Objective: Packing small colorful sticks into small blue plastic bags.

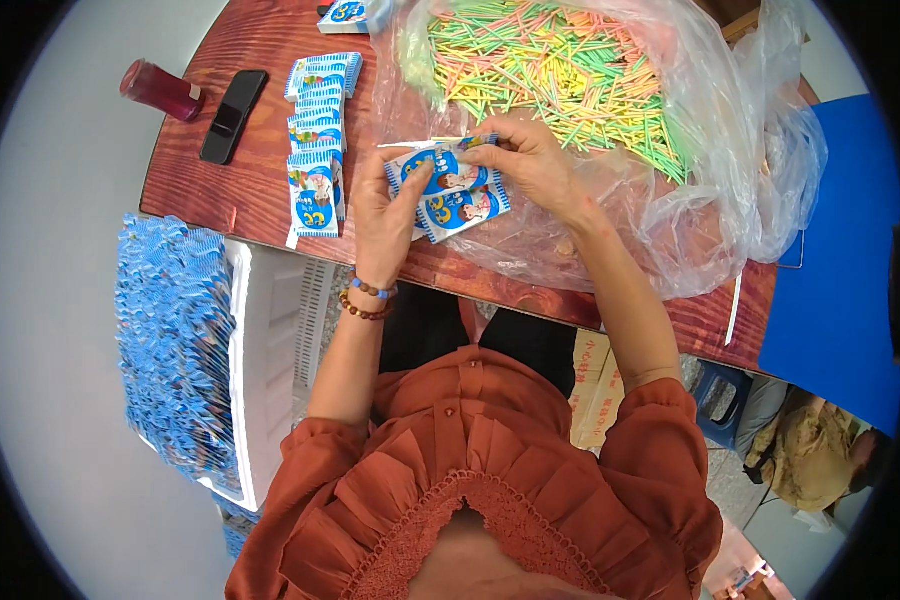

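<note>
Small blue-and-white packets (467,212) overlap between my two hands at the table's near edge. My left hand (390,205) grips them at their left side, with its thumb pressed on the front of the upper packet. The fingers of my right hand (528,163) pinch that upper packet along its top right edge. How many packets are held, and whether the upper one is open at the top, I cannot tell. Just beyond my hands lies a heap of thin pink, yellow and green sticks (560,75) on a see-through plastic bag (695,130).
Left of my hands, a row of overlapping packets (314,195) runs away from me on the wooden table (260,190). A black phone (234,117) and a dark red bottle (163,91) lie farther left. A white box (255,370) crammed with blue packets (175,345) stands beside the table.
</note>
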